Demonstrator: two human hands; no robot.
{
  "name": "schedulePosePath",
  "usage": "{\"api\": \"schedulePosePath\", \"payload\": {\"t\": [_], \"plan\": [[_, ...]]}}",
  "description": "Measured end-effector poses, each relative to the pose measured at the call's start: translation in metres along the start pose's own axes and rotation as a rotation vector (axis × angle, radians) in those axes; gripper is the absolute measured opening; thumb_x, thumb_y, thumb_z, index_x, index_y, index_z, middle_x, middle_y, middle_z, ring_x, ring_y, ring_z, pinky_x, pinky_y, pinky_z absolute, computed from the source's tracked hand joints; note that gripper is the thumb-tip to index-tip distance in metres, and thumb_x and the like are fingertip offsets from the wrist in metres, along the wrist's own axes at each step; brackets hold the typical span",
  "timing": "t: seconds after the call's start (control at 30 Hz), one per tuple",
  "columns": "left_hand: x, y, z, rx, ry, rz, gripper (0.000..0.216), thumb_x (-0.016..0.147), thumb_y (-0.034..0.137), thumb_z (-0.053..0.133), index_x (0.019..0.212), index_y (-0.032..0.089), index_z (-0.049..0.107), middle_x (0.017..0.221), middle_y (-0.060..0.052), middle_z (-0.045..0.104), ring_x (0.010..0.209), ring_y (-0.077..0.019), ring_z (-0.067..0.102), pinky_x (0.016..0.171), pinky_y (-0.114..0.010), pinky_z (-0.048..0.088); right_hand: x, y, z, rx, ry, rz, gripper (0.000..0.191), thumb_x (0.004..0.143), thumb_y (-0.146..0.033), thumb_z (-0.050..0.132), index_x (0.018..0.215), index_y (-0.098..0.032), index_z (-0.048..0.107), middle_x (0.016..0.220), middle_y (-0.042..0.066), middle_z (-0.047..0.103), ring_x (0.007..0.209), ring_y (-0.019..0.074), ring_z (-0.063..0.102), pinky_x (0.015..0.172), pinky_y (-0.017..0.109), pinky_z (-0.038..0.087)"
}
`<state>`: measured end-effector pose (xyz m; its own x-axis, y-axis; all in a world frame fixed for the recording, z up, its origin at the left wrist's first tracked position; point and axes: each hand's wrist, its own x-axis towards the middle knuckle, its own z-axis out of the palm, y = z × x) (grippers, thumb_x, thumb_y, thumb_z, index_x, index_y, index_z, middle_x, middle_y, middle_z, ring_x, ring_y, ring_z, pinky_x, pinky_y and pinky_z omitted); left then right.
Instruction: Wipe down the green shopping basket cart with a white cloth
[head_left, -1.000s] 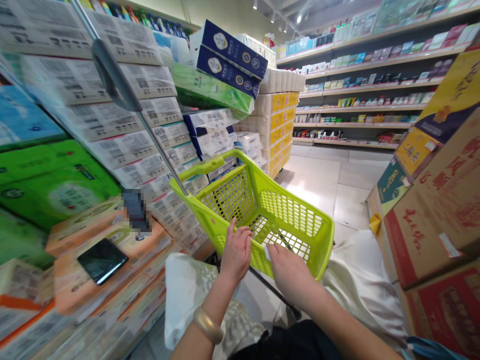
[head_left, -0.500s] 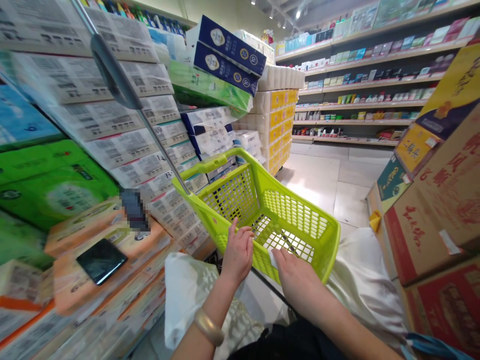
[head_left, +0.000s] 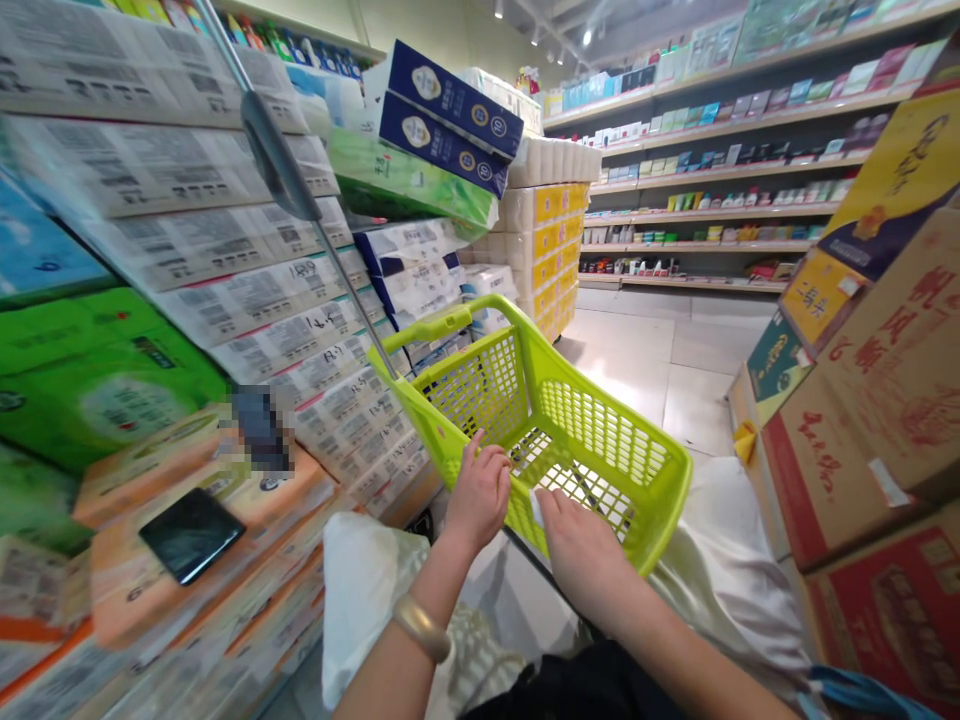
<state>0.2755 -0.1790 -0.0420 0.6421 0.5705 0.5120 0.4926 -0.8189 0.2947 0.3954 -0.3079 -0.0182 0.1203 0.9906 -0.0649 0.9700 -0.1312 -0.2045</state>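
Note:
In front of me tilts a lime-green plastic shopping basket [head_left: 604, 420] with perforated walls and nothing lying in it. A long metal pull handle [head_left: 349, 285] with a grey grip rises from its far left corner. At the basket's near rim, my left hand [head_left: 480, 495] is closed with bent fingers over the edge, the index finger partly raised. My right hand [head_left: 581, 540], further right along the same rim, is closed around a small white wipe [head_left: 535, 507] pressed to the edge. Most of the wipe is hidden under the fingers.
A black phone [head_left: 192, 535] lies on orange tissue packs [head_left: 112, 590] at left, beside a pixelated object [head_left: 261, 428]. Stacked paper packs [head_left: 247, 270] rise behind. Cardboard boxes [head_left: 885, 400] line the right side; stocked shelves [head_left: 705, 165] stand beyond the tiled floor [head_left: 637, 345].
The basket and its handle have shifted slightly to the right in view. My right hand with the wipe has slid a little left along the rim, closer to my left hand.

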Motion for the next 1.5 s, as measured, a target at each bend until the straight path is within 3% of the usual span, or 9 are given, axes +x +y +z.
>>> {"api": "schedulePosePath", "payload": {"t": [0.27, 0.43, 0.6, 0.7, 0.83, 1.03, 1.17, 1.33, 1.5], "plan": [[0.005, -0.011, 0.009, 0.018, -0.007, -0.102, 0.027, 0.094, 0.02, 0.034, 0.095, 0.021, 0.061, 0.115, -0.006, 0.059, 0.14, -0.0263, 0.028, 0.114, -0.058, 0.03, 0.0, -0.008, 0.002, 0.055, -0.01, 0.016, 0.046, 0.085, -0.002, 0.034, 0.126, -0.013, 0.051, 0.116, 0.017, 0.059, 0.101, 0.0241, 0.063, 0.084, 0.034, 0.049], [-0.009, -0.014, 0.02, 0.062, 0.006, -0.163, 0.036, 0.094, 0.028, 0.039, 0.127, 0.021, 0.05, 0.147, -0.013, 0.039, 0.144, -0.0316, 0.022, 0.11, -0.064, 0.029, 0.02, -0.023, 0.003, 0.09, 0.036, -0.017, 0.044, 0.087, -0.004, 0.034, 0.127, -0.011, 0.05, 0.116, 0.018, 0.06, 0.103, 0.0242, 0.062, 0.087, 0.035, 0.048], [-0.01, -0.025, 0.016, 0.106, -0.046, -0.197, 0.04, 0.095, 0.03, 0.035, 0.133, 0.021, 0.045, 0.153, -0.013, 0.032, 0.144, -0.0303, 0.024, 0.111, -0.066, 0.023, 0.002, -0.026, 0.011, 0.081, -0.015, -0.033, 0.054, 0.086, -0.002, 0.033, 0.14, -0.011, 0.04, 0.124, 0.019, 0.057, 0.105, 0.0244, 0.062, 0.087, 0.034, 0.048], [-0.002, -0.037, 0.012, 0.104, -0.055, -0.218, 0.041, 0.095, 0.027, 0.034, 0.133, 0.021, 0.046, 0.152, -0.013, 0.034, 0.143, -0.0299, 0.026, 0.111, -0.066, 0.022, -0.018, -0.024, 0.023, 0.082, -0.022, -0.075, 0.058, 0.085, -0.002, 0.036, 0.143, -0.012, 0.037, 0.125, 0.018, 0.057, 0.107, 0.0239, 0.06, 0.089, 0.034, 0.046], [-0.004, -0.044, 0.007, 0.089, 0.02, -0.297, 0.042, 0.093, 0.027, 0.039, 0.134, 0.021, 0.046, 0.151, -0.013, 0.037, 0.142, -0.0314, 0.028, 0.111, -0.065, 0.026, -0.033, -0.012, 0.042, 0.103, 0.116, -0.216, 0.051, 0.086, -0.005, 0.042, 0.133, -0.02, 0.048, 0.115, 0.01, 0.062, 0.102, 0.0211, 0.059, 0.093, 0.035, 0.042], [-0.044, -0.007, -0.002, 0.005, -0.02, -0.09, 0.035, 0.094, 0.024, 0.038, 0.125, 0.024, 0.054, 0.134, -0.009, 0.055, 0.137, -0.0251, 0.038, 0.115, -0.059, 0.024, -0.03, 0.013, 0.056, 0.168, 0.327, -0.26, 0.04, 0.084, -0.006, 0.048, 0.119, -0.022, 0.057, 0.108, 0.005, 0.063, 0.099, 0.0179, 0.054, 0.097, 0.033, 0.036], [-0.058, 0.008, 0.002, -0.023, -0.038, -0.113, 0.031, 0.095, 0.023, 0.034, 0.103, 0.023, 0.064, 0.112, -0.006, 0.065, 0.133, -0.0251, 0.042, 0.112, -0.059, 0.031, -0.02, -0.004, 0.063, 0.191, 0.426, -0.26, 0.036, 0.081, -0.007, 0.05, 0.113, -0.02, 0.059, 0.107, 0.005, 0.063, 0.098, 0.0186, 0.053, 0.101, 0.035, 0.032], [-0.051, -0.001, 0.002, 0.005, -0.036, -0.152, 0.033, 0.096, 0.022, 0.031, 0.095, 0.023, 0.063, 0.103, -0.004, 0.066, 0.129, -0.0238, 0.045, 0.111, -0.057, 0.03, -0.008, -0.024, 0.071, 0.18, 0.444, -0.331, 0.032, 0.082, -0.008, 0.048, 0.109, -0.019, 0.06, 0.105, 0.006, 0.064, 0.1, 0.0193, 0.052, 0.104, 0.036, 0.031], [-0.044, -0.006, -0.001, 0.017, -0.039, -0.152, 0.034, 0.096, 0.023, 0.029, 0.089, 0.023, 0.063, 0.102, -0.003, 0.066, 0.129, -0.0225, 0.045, 0.113, -0.055, 0.028, -0.019, 0.03, 0.059, 0.214, 0.516, -0.151, 0.035, 0.079, -0.009, 0.049, 0.112, -0.02, 0.059, 0.114, 0.005, 0.063, 0.112, 0.0199, 0.05, 0.112, 0.039, 0.021]]}}
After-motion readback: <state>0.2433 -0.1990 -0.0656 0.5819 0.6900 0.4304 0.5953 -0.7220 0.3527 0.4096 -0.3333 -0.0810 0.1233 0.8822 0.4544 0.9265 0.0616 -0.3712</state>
